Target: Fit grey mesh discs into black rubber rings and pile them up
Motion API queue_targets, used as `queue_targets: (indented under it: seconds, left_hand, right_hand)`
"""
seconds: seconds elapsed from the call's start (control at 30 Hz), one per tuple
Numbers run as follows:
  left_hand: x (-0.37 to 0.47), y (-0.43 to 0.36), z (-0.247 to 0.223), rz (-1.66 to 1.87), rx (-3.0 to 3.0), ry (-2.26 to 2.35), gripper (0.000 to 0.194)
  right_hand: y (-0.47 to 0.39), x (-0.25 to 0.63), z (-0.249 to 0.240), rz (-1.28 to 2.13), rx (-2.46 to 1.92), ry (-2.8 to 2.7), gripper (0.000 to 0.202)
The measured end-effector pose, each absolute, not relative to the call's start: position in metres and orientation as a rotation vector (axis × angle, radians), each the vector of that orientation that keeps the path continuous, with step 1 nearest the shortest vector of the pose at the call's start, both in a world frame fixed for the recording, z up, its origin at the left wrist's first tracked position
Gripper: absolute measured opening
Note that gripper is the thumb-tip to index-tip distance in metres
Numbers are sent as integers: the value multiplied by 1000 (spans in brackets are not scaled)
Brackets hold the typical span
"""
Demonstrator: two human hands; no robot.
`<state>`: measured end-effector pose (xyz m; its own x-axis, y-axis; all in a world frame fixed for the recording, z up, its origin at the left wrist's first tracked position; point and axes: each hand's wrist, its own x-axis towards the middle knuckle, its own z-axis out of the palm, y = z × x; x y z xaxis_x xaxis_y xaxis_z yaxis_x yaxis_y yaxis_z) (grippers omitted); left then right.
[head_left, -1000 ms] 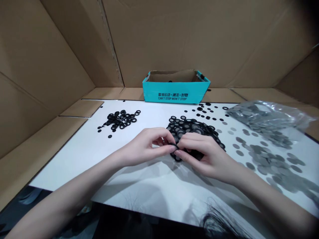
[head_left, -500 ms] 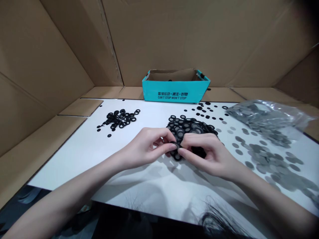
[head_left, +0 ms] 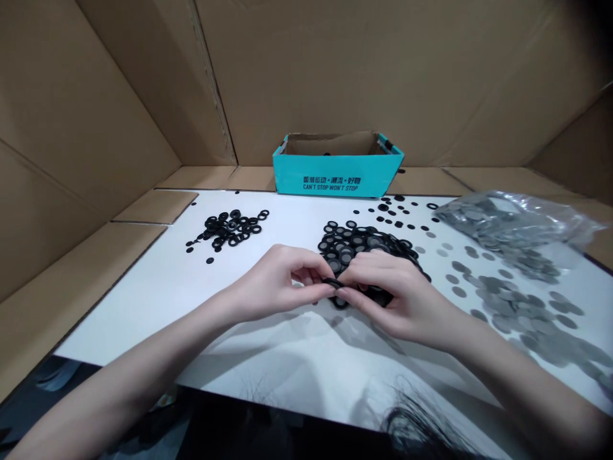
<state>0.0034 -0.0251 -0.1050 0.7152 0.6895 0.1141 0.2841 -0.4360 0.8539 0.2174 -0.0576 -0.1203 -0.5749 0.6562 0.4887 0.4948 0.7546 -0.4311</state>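
Observation:
Between the fingertips of both hands is a black ring (head_left: pixel 332 282), tilted almost edge-on. My left hand (head_left: pixel 282 281) pinches its left side with thumb and forefinger. On its right side, the thumb and forefinger of my right hand (head_left: pixel 395 291) are closed on it. Just behind the hands lies a heap of black rings with grey mesh-like discs in them (head_left: pixel 352 239), partly covered by my right hand. Loose grey discs (head_left: pixel 517 306) spread over the table to the right. A smaller pile of open black rings (head_left: pixel 230 227) sits at the left.
A turquoise box (head_left: pixel 338 176) stands at the back of the white table (head_left: pixel 158 306). A clear plastic bag (head_left: pixel 517 220) of grey discs lies back right. Small black discs (head_left: pixel 399 224) are scattered before the box. Cardboard walls (head_left: pixel 383 76) enclose the back and sides.
My right hand has shifted slightly left, its fingertips closing up to my left ones. The ring has tipped from showing its face to nearly edge-on.

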Motion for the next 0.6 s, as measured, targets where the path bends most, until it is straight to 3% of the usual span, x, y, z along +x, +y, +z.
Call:
queue_targets:
  seconds: [0.17,0.37,0.6]
  left_hand:
    - [4,-28,-103,492,2022,725,15]
    - [1,-30,-96,442,2108,709,8]
    - [2,-26,-103,657,1844,750,14]
  right_hand:
    - [-59,215,-120,420,-840,-2227,22]
    - [-66,209,-123,288,-843,-2161,20]
    - [-62,211,-123,289,-889,-2182,19]
